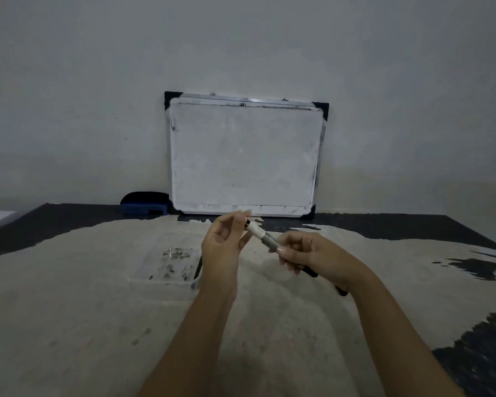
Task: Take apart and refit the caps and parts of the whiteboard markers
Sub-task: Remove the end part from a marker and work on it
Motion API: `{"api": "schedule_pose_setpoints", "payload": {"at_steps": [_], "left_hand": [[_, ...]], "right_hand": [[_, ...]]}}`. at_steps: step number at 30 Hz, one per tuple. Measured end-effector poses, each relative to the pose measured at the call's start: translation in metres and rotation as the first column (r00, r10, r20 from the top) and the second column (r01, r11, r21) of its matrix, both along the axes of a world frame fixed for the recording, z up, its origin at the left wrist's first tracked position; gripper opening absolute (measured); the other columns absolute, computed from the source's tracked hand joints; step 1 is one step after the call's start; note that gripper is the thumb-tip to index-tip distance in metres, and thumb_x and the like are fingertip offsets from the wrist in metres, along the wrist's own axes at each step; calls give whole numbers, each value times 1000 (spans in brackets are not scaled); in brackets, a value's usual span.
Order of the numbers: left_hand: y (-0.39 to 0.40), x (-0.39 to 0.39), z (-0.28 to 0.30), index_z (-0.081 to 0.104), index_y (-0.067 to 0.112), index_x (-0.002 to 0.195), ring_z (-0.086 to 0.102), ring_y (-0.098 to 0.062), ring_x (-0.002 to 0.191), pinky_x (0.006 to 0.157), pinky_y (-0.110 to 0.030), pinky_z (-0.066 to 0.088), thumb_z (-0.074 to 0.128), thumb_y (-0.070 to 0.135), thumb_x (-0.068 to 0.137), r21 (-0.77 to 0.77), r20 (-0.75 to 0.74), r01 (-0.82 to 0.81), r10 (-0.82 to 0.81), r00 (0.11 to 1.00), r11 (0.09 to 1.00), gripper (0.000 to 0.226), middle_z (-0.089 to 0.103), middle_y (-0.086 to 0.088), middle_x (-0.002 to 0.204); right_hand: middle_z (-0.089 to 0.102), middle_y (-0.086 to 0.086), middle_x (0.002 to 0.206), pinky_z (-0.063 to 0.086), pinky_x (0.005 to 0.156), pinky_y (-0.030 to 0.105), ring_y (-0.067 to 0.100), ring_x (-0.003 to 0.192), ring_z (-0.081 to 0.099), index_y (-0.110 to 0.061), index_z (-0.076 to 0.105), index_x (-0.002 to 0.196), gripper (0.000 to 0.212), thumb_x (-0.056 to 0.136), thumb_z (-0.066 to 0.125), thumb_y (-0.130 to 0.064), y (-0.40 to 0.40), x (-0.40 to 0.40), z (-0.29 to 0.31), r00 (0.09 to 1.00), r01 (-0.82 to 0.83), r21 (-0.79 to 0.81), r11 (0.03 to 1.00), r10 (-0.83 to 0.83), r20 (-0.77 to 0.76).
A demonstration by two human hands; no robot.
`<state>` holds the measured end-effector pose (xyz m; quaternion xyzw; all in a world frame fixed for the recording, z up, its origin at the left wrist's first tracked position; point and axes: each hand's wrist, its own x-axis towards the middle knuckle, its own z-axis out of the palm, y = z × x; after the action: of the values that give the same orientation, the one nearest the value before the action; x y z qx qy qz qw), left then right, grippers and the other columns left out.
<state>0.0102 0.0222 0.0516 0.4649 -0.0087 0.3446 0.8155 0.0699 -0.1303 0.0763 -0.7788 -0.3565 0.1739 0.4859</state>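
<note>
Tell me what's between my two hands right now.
In the head view, the whiteboard marker spans between them: left hand pinches its far end, right hand grips its near part.

small whiteboard (245, 156) leaning against the pale wall (98, 81), black corner caps, smudged along its edges. just left of it sits a blue eraser (143, 204) with a dark top. dark table (413, 227) draped in a pale, ink-stained cloth (83, 310). on the cloth, a clear plastic tray (166, 263) (black smears inside).
</note>
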Motion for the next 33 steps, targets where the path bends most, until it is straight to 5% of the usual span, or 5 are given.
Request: {"api": "schedule_pose_setpoints", "payload": {"at_steps": [8,15,25,30,33], "left_hand": [[-5,4,-13,67,9,92,68,-7,78,68,-11,53,69,13,78,138,-178,-130,154,972,982,14,71,0,85],[-12,2,-43,71,9,86,61,-1,75,66,1,45,68,9,78,738,-347,47,318,882,673,9,69,3,84],[-14,2,-43,67,11,98,54,-6,85,71,-5,39,63,18,83,886,-283,55,442,851,460,17,61,1,95],[-17,2,-21,67,11,95,59,-7,72,60,-10,48,43,21,95,461,-442,1,228,868,888,27,68,-4,88],[-17,3,-10,66,4,86,62,-15,70,60,-19,54,40,19,96,-106,-475,186,-214,854,977,31,67,-11,81]], "right_hand": [[64,5,79,49,62,24,12,64,58,-13,63,94,10,90,58,-21,-7,15,-10,876,455,151,878,-472,103],[66,6,81,49,61,21,11,65,60,-18,63,94,8,88,61,-23,-7,16,-13,898,424,106,899,-433,82],[67,10,80,52,74,35,13,65,61,-14,66,96,15,83,68,-21,-7,13,-18,927,364,45,930,-367,81],[65,0,85,44,69,21,10,77,58,-22,64,83,17,76,73,-10,-9,12,-4,858,382,50,923,-375,352],[63,-6,76,36,97,33,11,75,56,-21,61,76,24,71,73,-1,-5,12,3,497,516,119,848,-409,765]]}}
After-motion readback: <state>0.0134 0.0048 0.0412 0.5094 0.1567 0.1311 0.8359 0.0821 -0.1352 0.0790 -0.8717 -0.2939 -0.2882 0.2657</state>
